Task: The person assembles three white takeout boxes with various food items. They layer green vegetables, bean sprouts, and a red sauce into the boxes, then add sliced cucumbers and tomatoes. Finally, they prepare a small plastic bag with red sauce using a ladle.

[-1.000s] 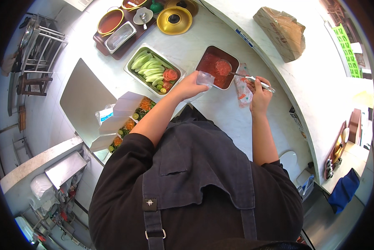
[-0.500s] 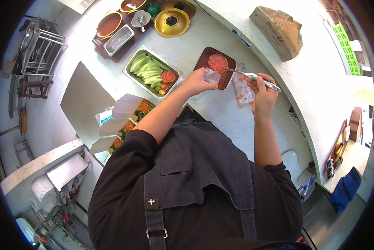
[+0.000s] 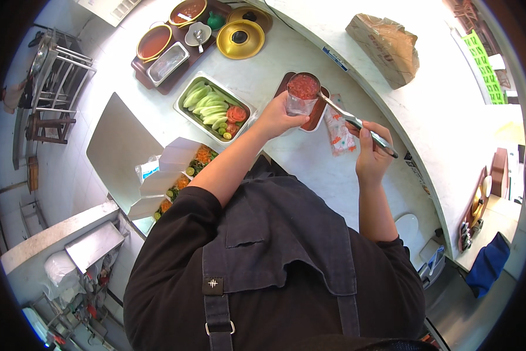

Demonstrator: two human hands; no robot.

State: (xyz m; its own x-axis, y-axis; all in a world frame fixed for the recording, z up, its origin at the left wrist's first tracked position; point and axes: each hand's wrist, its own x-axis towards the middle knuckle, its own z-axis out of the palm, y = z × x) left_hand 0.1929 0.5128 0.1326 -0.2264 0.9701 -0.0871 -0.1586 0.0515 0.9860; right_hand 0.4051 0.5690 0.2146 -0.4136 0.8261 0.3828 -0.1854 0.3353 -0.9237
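My left hand (image 3: 276, 120) is closed around a small see-through plastic cup (image 3: 301, 106). In my right hand (image 3: 373, 153) is the long metal handle of a ladle (image 3: 340, 112), slanting up to the left. Its round bowl is full of chunky red salsa (image 3: 303, 86) and sits at the cup's rim; whether any has gone into the cup cannot be seen. Below both is a rectangular metal pan (image 3: 324, 93) with reddish insides, partly hidden by the ladle and cup. A printed plastic packet (image 3: 339, 130) lies on the counter, right of the pan.
Left of my hand stands a metal pan (image 3: 181, 105) of cucumber slices, tomato and limes. Nearer are open takeout boxes (image 3: 157, 182) with salad. Sauce bowls (image 3: 154, 42) stand on a brown tray, beside a gold lid (image 3: 240, 39). A brown paper bag (image 3: 384, 48) lies across the raised ledge.
The ladle's bowl has moved up and slightly left, from over the pan to the cup's rim. My right hand has shifted downward, tilting the handle more steeply.
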